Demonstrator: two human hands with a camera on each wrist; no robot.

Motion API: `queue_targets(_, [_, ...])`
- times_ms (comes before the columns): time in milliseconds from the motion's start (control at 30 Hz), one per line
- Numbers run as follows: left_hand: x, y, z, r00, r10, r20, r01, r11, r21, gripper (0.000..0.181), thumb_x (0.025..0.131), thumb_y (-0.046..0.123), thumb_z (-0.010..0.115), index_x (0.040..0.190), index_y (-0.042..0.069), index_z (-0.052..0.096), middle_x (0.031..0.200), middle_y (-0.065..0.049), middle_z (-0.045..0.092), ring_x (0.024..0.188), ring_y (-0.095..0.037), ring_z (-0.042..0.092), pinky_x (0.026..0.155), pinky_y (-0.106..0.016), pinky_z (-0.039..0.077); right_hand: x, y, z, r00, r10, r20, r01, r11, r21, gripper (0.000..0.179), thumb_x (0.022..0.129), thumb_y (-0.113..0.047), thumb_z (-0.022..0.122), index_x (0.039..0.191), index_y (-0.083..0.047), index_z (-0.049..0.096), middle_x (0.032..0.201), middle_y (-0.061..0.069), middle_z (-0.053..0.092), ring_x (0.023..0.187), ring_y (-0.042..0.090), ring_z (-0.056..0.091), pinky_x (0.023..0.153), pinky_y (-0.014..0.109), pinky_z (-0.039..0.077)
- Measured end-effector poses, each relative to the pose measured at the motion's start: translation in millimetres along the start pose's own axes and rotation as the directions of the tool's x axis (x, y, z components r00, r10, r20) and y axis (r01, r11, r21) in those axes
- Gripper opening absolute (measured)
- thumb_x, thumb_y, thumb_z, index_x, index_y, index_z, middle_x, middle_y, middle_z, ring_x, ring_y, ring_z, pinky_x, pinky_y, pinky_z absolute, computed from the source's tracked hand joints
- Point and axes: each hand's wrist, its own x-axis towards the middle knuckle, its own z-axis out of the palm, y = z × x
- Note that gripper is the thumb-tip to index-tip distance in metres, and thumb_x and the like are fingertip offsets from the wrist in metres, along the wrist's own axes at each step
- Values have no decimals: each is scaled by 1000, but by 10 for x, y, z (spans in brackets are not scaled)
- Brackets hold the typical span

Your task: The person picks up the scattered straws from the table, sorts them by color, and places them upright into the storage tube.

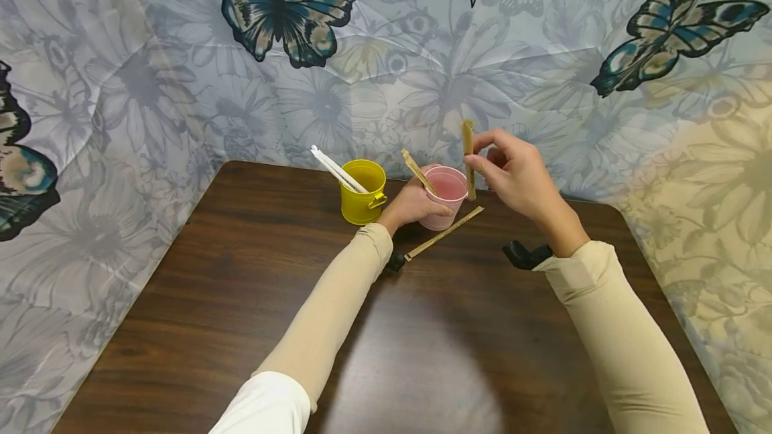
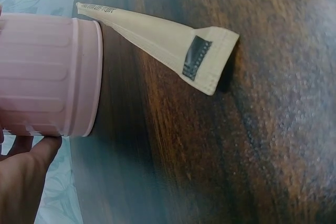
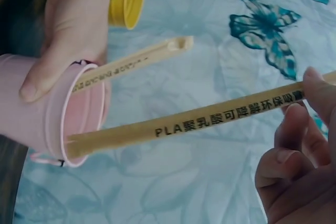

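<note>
My left hand [image 1: 415,203] grips a small pink bucket [image 1: 445,217] around its side, thumb at the front. One brown paper-wrapped straw [image 1: 415,167] leans inside the bucket, its upper end sticking out past the rim. Between thumb and fingers, my right hand [image 1: 514,171] pinches a second wrapped straw [image 3: 220,115], printed with PLA and Chinese characters. In the right wrist view, that straw's far end overlaps the bucket's mouth. A third wrapped straw [image 1: 443,234] lies on the table in front of the bucket; its wide flattened end shows in the left wrist view.
Left of the pink bucket stands a yellow bucket [image 1: 360,209] with white straws [image 1: 338,170] leaning in it. The dark wooden table [image 1: 241,300] meets a butterfly-patterned cloth [image 1: 392,72] behind. Black wrist devices [image 1: 526,255] sit near both cuffs.
</note>
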Motion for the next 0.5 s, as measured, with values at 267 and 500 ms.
queue_targets(267, [-8, 35, 15, 1000, 12, 6, -12, 1000, -17, 89, 72, 5, 92, 147, 12, 45, 139, -11, 60, 126, -25, 59, 113, -35, 48, 350, 164, 251, 991, 124, 41, -128, 987, 102, 16, 98, -14, 69, 110, -5, 65, 96, 3, 65, 55, 13, 55, 56, 18, 47])
queue_targets(500, [-1, 29, 26, 1000, 13, 18, -12, 1000, -20, 86, 73, 7, 91, 146, 15, 46, 139, -8, 61, 124, -22, 61, 109, -33, 50, 424, 380, 470, 959, 232, 160, -248, 965, 84, 22, 101, -24, 65, 116, -9, 63, 107, 9, 67, 70, 29, 66, 64, 31, 58])
